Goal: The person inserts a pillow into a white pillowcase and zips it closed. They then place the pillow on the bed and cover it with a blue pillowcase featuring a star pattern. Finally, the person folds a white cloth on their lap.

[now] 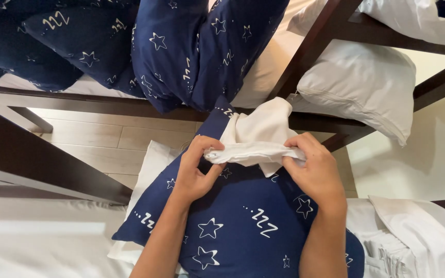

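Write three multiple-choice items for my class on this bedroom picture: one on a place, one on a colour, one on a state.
1. Where does the white cloth lie?
A. on the floor
B. over the star-print pillow
C. on the bed frame

2. What colour is the star-print pillow?
A. navy
B. red
C. green

3. How are the hands placed?
A. both empty
B. one gripping
C. both gripping the cloth

Answers:
1 B, it sits at the pillow's top edge.
2 A, navy with white stars.
3 C, left hand and right hand pinch its two ends.

Cloth on star pillow, duvet behind, bare pillow right
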